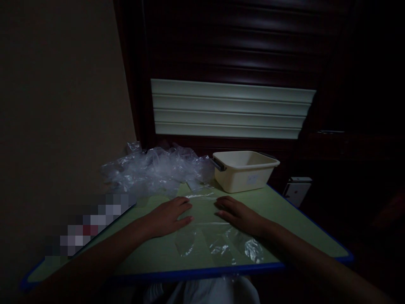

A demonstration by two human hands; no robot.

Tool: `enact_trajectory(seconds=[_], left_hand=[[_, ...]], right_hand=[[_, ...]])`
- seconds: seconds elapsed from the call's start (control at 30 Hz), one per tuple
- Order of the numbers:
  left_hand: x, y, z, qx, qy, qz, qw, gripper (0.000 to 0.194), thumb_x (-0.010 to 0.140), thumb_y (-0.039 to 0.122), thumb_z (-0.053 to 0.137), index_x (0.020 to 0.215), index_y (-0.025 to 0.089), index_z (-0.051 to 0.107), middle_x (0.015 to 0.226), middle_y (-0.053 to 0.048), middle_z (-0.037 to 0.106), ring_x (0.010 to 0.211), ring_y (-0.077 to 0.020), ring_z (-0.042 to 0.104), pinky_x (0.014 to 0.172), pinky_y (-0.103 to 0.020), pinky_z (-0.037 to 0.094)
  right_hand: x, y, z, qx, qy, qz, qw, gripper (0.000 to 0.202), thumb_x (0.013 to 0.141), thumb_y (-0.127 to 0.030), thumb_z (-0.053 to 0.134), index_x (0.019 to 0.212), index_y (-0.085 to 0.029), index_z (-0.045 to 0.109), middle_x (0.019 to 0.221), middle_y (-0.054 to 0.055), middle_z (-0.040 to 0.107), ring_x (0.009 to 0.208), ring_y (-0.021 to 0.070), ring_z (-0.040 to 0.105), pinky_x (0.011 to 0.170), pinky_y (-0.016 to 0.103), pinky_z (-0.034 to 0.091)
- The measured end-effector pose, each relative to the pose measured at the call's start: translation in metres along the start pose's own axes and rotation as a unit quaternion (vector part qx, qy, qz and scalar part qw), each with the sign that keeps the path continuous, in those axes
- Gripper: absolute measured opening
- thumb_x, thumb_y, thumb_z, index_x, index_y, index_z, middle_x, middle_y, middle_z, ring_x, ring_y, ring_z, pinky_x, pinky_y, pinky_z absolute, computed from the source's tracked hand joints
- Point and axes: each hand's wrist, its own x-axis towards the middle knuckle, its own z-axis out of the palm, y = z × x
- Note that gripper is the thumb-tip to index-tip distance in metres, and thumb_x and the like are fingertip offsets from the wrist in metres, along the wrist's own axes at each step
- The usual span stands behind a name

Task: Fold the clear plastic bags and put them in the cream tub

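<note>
A clear plastic bag lies spread on the green tabletop, its crinkled lower part near the front edge. My left hand rests palm down at the bag's left side, thumb apart from the fingers. Opposite it, my right hand lies on the bag's right side, fingers stretched toward the left hand and thumb a little apart. A gap of bag and tabletop shows between the two hands. In the dim light the bag's exact outline is hard to make out.
Behind my left hand is a heap of crumpled clear plastic bags. A cream plastic bin with dark handles stands at the back right. A blurred-out flat item lies along the left edge. The green table has a blue rim.
</note>
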Motion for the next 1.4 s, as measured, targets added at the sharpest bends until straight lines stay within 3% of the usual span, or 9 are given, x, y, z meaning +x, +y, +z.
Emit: enact_trajectory(seconds=[0.17,0.37,0.5,0.63,0.73,0.83,1.07,1.23,1.4], left_hand=[[0.001,0.002,0.0,-0.008,-0.003,0.015,1.0,0.035,0.095,0.037,0.049,0.124,0.018,0.053,0.132,-0.013,0.05,0.12,-0.0253,0.051,0.1,-0.036,0.042],[0.0,-0.001,0.006,-0.009,0.017,0.004,1.0,0.032,0.094,0.032,0.055,0.121,0.013,0.053,0.128,-0.013,0.051,0.115,-0.0284,0.053,0.093,-0.047,0.046],[0.0,0.002,0.008,-0.013,0.037,-0.004,0.999,0.029,0.093,0.03,0.057,0.117,0.014,0.055,0.123,-0.011,0.054,0.109,-0.0268,0.056,0.089,-0.046,0.048],[0.001,0.005,0.007,-0.015,0.041,-0.001,0.999,0.027,0.094,0.028,0.057,0.117,0.014,0.055,0.121,-0.011,0.055,0.111,-0.0273,0.054,0.091,-0.047,0.047],[0.001,0.005,0.005,-0.019,0.04,0.001,0.999,0.026,0.094,0.028,0.055,0.117,0.014,0.056,0.122,-0.011,0.054,0.112,-0.0273,0.054,0.093,-0.047,0.045],[0.001,0.005,0.005,-0.034,0.043,-0.001,0.998,0.027,0.095,0.028,0.052,0.116,0.014,0.058,0.123,-0.013,0.053,0.115,-0.0273,0.051,0.096,-0.045,0.043],[0.0,-0.003,-0.006,-0.11,0.091,-0.017,0.99,0.027,0.094,0.019,0.044,0.118,0.014,0.057,0.132,-0.015,0.045,0.122,-0.0255,0.046,0.103,-0.04,0.038],[-0.004,-0.003,-0.02,-0.163,0.041,0.045,0.985,0.019,0.083,0.007,0.052,0.092,0.017,0.065,0.098,-0.005,0.064,0.095,-0.0176,0.061,0.088,-0.028,0.047],[-0.015,0.002,-0.022,-0.201,0.016,0.069,0.977,0.026,0.077,0.001,0.048,0.084,0.018,0.066,0.086,-0.002,0.065,0.083,-0.0149,0.063,0.079,-0.024,0.048]], right_hand=[[-0.011,0.013,-0.009,-0.013,0.005,0.008,1.0,0.028,0.094,-0.031,0.047,0.11,-0.016,0.064,0.114,0.013,0.064,0.101,0.0214,0.061,0.09,0.035,0.049],[-0.017,0.029,-0.023,-0.065,0.057,0.046,0.995,0.026,0.093,-0.03,0.046,0.093,-0.016,0.067,0.094,0.014,0.068,0.084,0.0245,0.064,0.076,0.037,0.051],[-0.007,-0.01,-0.025,-0.081,0.07,0.016,0.994,0.025,0.093,-0.022,0.041,0.101,-0.014,0.064,0.099,0.016,0.065,0.088,0.0232,0.062,0.077,0.035,0.048],[0.006,-0.073,-0.011,-0.077,-0.008,-0.101,0.992,0.018,0.089,-0.028,0.053,0.093,-0.017,0.065,0.085,0.007,0.066,0.076,0.0179,0.06,0.07,0.027,0.046],[0.011,-0.099,0.006,-0.095,-0.058,-0.178,0.978,0.02,0.085,-0.034,0.06,0.089,-0.015,0.065,0.082,0.006,0.066,0.073,0.0173,0.059,0.069,0.027,0.044],[0.01,-0.104,0.02,-0.131,-0.075,-0.214,0.965,0.018,0.091,-0.028,0.053,0.093,-0.015,0.065,0.084,0.005,0.066,0.075,0.016,0.059,0.071,0.026,0.043],[0.004,-0.101,0.028,-0.186,-0.053,-0.201,0.96,0.019,0.095,-0.02,0.046,0.086,-0.016,0.063,0.077,0.003,0.064,0.065,0.0153,0.056,0.06,0.028,0.038],[0.008,-0.105,0.026,-0.221,-0.064,-0.216,0.949,0.011,0.09,-0.016,0.056,0.081,-0.015,0.063,0.073,0.003,0.065,0.06,0.015,0.055,0.054,0.028,0.036],[0.011,-0.111,0.027,-0.242,-0.074,-0.243,0.936,0.008,0.088,-0.014,0.058,0.083,-0.013,0.063,0.076,0.005,0.066,0.065,0.0179,0.058,0.056,0.03,0.038]])
